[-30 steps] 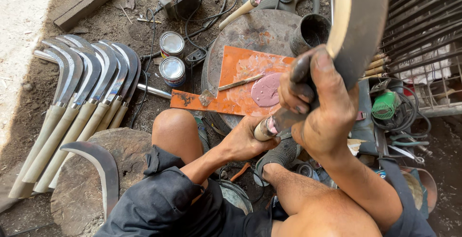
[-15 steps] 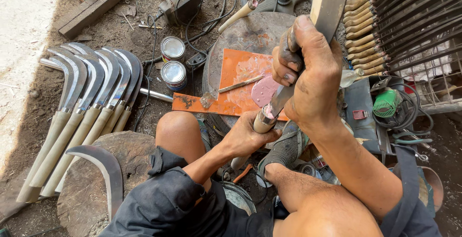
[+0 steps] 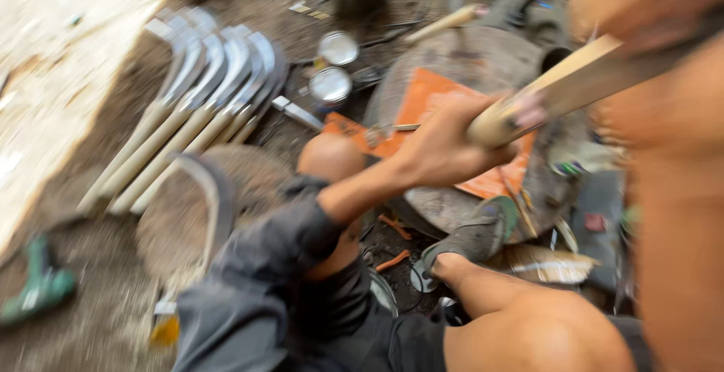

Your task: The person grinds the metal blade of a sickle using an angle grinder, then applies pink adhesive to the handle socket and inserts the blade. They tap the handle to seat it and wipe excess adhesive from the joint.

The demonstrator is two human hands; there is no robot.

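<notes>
A pale wooden handle (image 3: 558, 93) is clamped at its lower end in the left hand (image 3: 445, 146), fingers wrapped tightly round it. The handle slants up to the right, above an orange sheet (image 3: 430, 100) laid on a round stone slab (image 3: 460, 59). Its upper part is met by the right hand (image 3: 641, 2) (heavily blurred, at the top right corner), and whether that hand is closed on it cannot be told. A row of finished sickles (image 3: 196, 108) with light handles is laid on the ground to the left, two round tins (image 3: 332, 66) just beside them. A single curved blade (image 3: 211, 191) is seen near the knee.
</notes>
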